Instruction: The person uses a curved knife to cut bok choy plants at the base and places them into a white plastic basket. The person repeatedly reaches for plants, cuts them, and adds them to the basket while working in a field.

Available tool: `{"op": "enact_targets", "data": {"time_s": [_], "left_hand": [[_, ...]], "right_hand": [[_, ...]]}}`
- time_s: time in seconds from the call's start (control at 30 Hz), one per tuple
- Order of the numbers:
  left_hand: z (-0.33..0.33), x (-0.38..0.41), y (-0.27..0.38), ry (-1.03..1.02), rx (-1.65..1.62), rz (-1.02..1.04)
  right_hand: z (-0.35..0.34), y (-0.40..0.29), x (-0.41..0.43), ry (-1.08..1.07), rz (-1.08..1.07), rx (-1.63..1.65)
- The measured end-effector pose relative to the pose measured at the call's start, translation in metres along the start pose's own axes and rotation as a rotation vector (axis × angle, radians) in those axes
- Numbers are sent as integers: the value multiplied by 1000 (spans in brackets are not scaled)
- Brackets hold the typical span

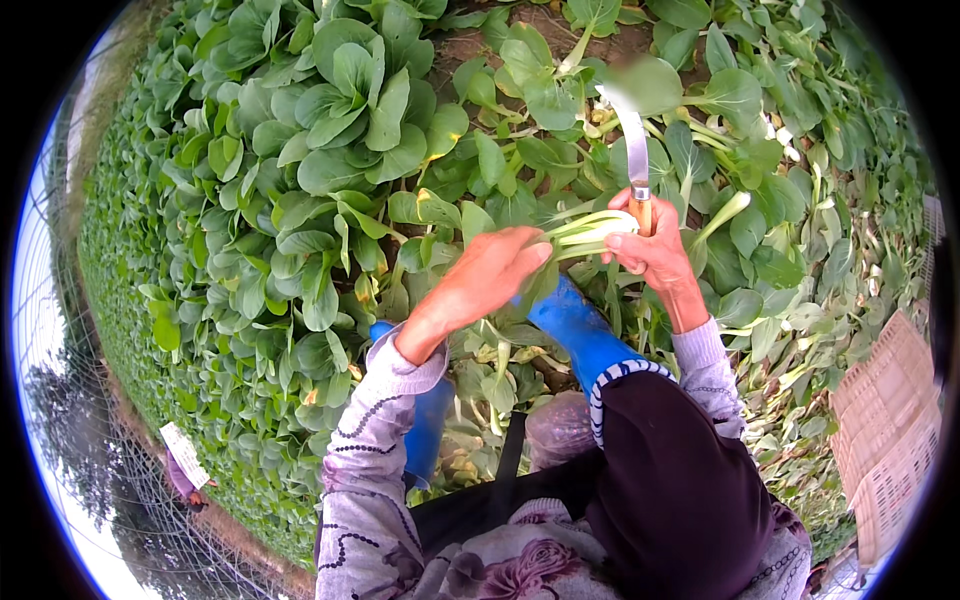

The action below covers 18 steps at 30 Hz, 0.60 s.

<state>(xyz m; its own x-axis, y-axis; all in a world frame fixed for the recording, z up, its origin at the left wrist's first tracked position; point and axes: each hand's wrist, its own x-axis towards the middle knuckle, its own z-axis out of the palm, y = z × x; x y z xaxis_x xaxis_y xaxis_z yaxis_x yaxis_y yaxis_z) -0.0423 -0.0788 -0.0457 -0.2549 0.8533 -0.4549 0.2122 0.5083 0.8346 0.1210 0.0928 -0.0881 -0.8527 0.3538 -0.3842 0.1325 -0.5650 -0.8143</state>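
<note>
A head of leafy greens, looking like bok choy [592, 231], lies sideways between my hands, its pale base towards the right. My left hand [491, 274] is closed around the leafy end of its stalks. My right hand [654, 244] grips the wooden handle of a sickle [635, 142], and its thumb and fingers also touch the base of the greens. The sickle's curved metal blade points up and away, over cut leaves; its tip is near a blurred patch. Most of the leaves of the held head are hidden behind my left hand.
Dense rows of growing greens [352, 97] fill the left. Cut heads and loose leaves [724, 217] lie on the ground at right. Blue boots [574, 322] stand below my hands. Plastic crates [892, 427] are at far right; a person [180, 476] with a pale crate is at far left.
</note>
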Motion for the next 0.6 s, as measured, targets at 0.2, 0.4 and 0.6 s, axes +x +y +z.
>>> {"op": "enact_targets", "data": {"time_s": [0.2, 0.4, 0.6], "left_hand": [[23, 21, 42, 207, 598, 242], [9, 49, 7, 457, 868, 425], [12, 47, -43, 398, 1158, 218]], "right_hand": [[12, -6, 1, 51, 4, 43], [-1, 16, 14, 156, 95, -355], [-39, 73, 45, 74, -171, -1007]]}}
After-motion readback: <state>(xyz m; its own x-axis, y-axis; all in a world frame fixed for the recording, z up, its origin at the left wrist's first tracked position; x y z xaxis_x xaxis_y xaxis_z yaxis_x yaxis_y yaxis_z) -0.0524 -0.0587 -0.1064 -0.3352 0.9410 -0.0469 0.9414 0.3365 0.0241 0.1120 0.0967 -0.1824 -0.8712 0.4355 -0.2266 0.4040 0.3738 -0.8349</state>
